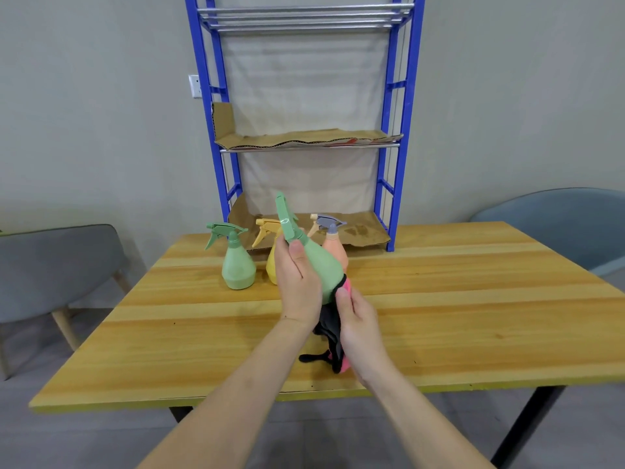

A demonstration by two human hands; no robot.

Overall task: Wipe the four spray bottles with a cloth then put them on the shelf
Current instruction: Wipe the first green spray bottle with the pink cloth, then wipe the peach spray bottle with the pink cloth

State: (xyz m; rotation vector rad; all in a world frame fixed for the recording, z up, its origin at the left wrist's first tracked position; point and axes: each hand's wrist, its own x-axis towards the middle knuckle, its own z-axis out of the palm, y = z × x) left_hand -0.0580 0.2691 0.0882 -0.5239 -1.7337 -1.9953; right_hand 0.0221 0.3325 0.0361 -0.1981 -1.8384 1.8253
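Four bottles are off the shelf (389, 198); your left hand (297, 282) grips one green bottle (323, 265) above the table (473, 282), tilted with nozzle up and away, base down toward your right hand (358, 319), which clutches the cloth (329, 330) against it. The second green bottle (237, 265), yellow bottle (271, 269) and peach bottle (334, 252) stand between you and the shelf, so I'd lift over them.

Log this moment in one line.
left hand: grips tilted green plastic spray bottle | right hand: holds black-and-pink cloth against it
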